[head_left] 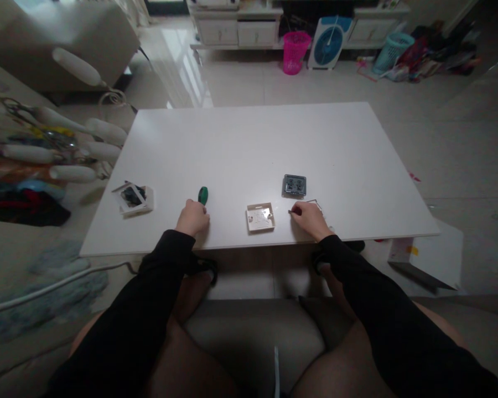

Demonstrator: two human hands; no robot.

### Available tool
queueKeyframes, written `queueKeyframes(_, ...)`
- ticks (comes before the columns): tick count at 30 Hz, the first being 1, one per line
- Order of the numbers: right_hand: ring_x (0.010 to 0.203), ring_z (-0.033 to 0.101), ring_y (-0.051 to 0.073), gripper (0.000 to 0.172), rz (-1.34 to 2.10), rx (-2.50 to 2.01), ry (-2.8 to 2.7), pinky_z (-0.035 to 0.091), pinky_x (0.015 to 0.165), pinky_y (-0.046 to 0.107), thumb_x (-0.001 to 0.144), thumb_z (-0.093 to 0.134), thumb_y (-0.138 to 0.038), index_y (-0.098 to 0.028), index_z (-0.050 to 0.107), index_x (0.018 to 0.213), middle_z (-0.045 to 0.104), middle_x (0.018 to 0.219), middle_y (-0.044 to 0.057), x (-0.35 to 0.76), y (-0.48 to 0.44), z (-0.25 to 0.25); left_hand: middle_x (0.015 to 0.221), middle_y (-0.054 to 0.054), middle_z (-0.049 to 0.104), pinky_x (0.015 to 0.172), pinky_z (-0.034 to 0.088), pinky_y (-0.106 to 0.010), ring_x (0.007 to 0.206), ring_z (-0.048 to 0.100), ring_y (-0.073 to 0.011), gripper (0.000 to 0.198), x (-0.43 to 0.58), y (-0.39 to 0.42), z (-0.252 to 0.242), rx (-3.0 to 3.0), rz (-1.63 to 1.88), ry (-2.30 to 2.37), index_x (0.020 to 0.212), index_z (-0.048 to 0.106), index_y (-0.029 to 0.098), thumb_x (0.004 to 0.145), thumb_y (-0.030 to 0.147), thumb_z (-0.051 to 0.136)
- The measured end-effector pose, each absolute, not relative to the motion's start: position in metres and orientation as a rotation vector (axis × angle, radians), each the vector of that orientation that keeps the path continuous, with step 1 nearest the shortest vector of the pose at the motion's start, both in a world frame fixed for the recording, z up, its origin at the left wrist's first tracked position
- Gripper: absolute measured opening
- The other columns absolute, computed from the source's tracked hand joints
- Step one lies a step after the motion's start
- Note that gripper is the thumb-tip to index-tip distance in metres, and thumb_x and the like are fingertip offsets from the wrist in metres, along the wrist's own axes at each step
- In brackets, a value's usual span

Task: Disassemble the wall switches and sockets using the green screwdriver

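My left hand (193, 217) rests on the white table (249, 143) near its front edge, fingers curled round a tool with a green handle (203, 194) that sticks out beyond the knuckles. My right hand (310, 217) lies to the right, pinched on a small dark piece I cannot make out, beside a thin white frame (315, 203). Between my hands sits a white square socket plate (260, 216). A dark grey socket module (294, 186) lies just beyond my right hand.
A small open white box (133, 198) with dark parts stands at the table's front left. Left of the table is a rack with white handles and scissors (50, 143). On the floor beyond are a pink bin (295, 51), a blue fan (330, 42) and a teal basket (392, 51).
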State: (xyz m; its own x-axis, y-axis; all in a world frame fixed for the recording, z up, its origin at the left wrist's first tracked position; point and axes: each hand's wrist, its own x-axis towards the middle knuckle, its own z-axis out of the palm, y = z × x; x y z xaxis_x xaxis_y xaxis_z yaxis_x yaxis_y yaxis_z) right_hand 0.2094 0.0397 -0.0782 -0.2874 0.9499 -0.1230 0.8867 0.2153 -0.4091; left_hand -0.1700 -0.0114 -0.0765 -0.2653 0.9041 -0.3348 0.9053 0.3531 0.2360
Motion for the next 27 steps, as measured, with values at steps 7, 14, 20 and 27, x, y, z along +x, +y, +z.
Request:
queueKeyframes(7,0.086,0.066,0.022,0.018,0.592,-1.776,-2.338,0.043,0.079,0.031,0.088,0.060,-0.010,-0.016,0.077,0.091,0.077,0.092,0.011,0.210,0.042,-0.080,0.116,-0.015,0.076,0.103,0.054,-0.040,0.111,0.072,-0.0293,0.034,-0.155,-0.009,-0.064,1.558,-0.058,2.202,0.105,0.082,0.014,0.082,0.004,0.060)
queueKeyframes(14,0.086,0.062,0.021,0.013,0.601,-1.647,-2.375,0.042,0.081,0.031,0.089,0.062,-0.017,-0.015,0.073,0.095,0.074,0.094,0.010,0.196,0.033,-0.069,0.111,-0.018,0.078,0.097,0.055,-0.040,0.108,0.072,-0.0310,0.033,-0.141,-0.006,-0.046,1.502,0.061,2.136,0.112,0.082,0.014,0.083,0.011,0.067)
queueKeyframes(20,0.087,0.062,0.022,0.017,0.579,-1.670,-2.548,0.039,0.078,0.031,0.089,0.063,-0.019,-0.015,0.072,0.102,0.073,0.100,0.010,0.197,0.027,-0.057,0.096,-0.013,0.077,0.090,0.055,-0.036,0.094,0.073,-0.0252,0.039,-0.118,-0.004,-0.034,1.466,0.226,2.030,0.114,0.081,0.013,0.083,0.005,0.060)
queueKeyframes(27,0.094,0.064,0.023,0.021,0.614,-1.783,-2.810,0.038,0.076,0.031,0.085,0.057,-0.006,-0.015,0.073,0.094,0.072,0.105,0.014,0.213,0.028,-0.063,0.108,-0.013,0.075,0.097,0.054,-0.038,0.099,0.070,-0.0241,0.034,-0.098,-0.005,-0.034,1.575,0.347,2.010,0.112,0.082,0.015,0.088,0.009,0.058)
